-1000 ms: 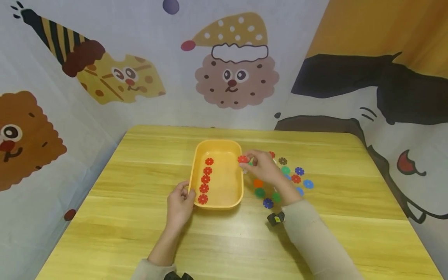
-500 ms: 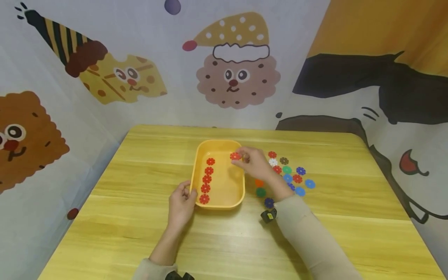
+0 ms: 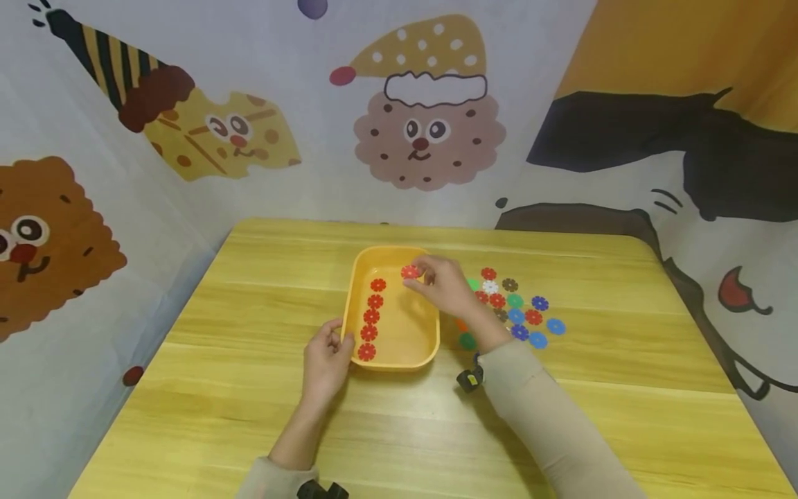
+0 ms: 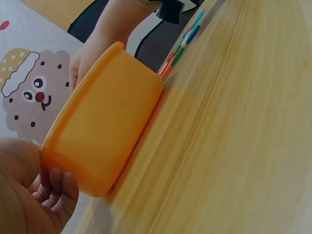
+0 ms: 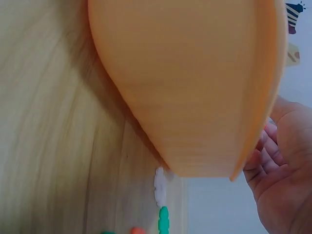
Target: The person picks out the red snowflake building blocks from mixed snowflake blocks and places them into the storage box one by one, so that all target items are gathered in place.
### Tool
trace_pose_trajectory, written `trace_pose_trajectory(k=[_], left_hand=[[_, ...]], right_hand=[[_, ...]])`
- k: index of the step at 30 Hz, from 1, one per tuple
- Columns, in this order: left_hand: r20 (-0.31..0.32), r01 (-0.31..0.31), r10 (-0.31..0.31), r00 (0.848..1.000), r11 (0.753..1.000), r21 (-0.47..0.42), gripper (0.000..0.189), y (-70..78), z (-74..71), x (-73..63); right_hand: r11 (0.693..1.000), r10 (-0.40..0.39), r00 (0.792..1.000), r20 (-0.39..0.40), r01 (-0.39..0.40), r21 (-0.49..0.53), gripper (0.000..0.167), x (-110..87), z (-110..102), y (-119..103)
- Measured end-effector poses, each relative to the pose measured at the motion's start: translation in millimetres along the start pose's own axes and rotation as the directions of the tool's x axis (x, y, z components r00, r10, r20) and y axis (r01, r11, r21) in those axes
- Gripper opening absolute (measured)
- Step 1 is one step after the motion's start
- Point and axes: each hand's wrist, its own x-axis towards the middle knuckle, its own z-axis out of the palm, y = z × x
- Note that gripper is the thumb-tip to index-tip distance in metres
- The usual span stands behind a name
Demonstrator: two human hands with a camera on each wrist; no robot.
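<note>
A yellow plastic tray [image 3: 405, 329] stands on the table with a column of several red snowflake discs [image 3: 371, 317] along its left side. My left hand [image 3: 327, 360] grips the tray's rim at the near left corner, thumb on top; the left wrist view shows its fingers curled against the outer wall [image 4: 105, 117]. Over the far right part of the tray, my right hand [image 3: 445, 287] pinches another red snowflake disc [image 3: 409, 272] between thumb and fingers. In the right wrist view the tray's wall [image 5: 195, 78] hides most of that disc.
Right of the tray lie loose snowflake discs in several colours, among them a white one [image 3: 490, 286], a brown one [image 3: 510, 285] and a light blue one [image 3: 556, 326]. My right forearm covers some of them. A cartoon-printed cloth [image 3: 324, 194] hangs behind the wooden table [image 3: 249, 291].
My right hand has carried the pinched red disc leftward from the tray's right rim to above its inside. The left hand keeps its hold on the rim.
</note>
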Motion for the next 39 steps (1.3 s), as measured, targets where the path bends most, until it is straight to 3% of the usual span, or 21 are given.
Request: trace_pose_trajectory(k=[6, 12, 20, 26, 33, 39], left_hand=[[-0.002, -0.004, 0.004, 1.000, 1.000, 0.012, 0.040, -1.5, -0.6, 0.9], [-0.001, 0.000, 0.000, 1.000, 1.000, 0.024, 0.039, -2.0, -0.9, 0.4], [0.001, -0.004, 0.004, 1.000, 1.000, 0.030, 0.039, -0.1, -1.1, -0.2], [-0.003, -0.010, 0.010, 1.000, 1.000, 0.024, 0.037, -1.8, -0.6, -0.2], [-0.001, -0.016, 0.016, 1.000, 1.000, 0.019, 0.037, -3.5, 1.8, 0.2], [-0.021, -0.023, 0.023, 1.000, 0.999, 0.029, 0.039, -3.8, 1.1, 1.3]], right_hand=[[0.999, 0.035, 0.997, 0.061, -0.033, -0.034, 0.039, 10.4, 10, -1], [0.989, 0.080, 0.986, 0.147, -0.059, -0.138, 0.044, 20.2, 17, -5], [0.958, 0.111, 0.980, 0.167, -0.061, -0.281, 0.046, 26.6, 22, -3], [0.948, 0.101, 0.978, 0.185, -0.038, -0.316, 0.045, 27.9, 23, -1], [0.954, 0.090, 0.981, 0.171, -0.036, -0.298, 0.043, 27.9, 22, 2], [0.994, 0.046, 0.994, 0.100, -0.036, -0.102, 0.036, 25.2, 21, 5]])
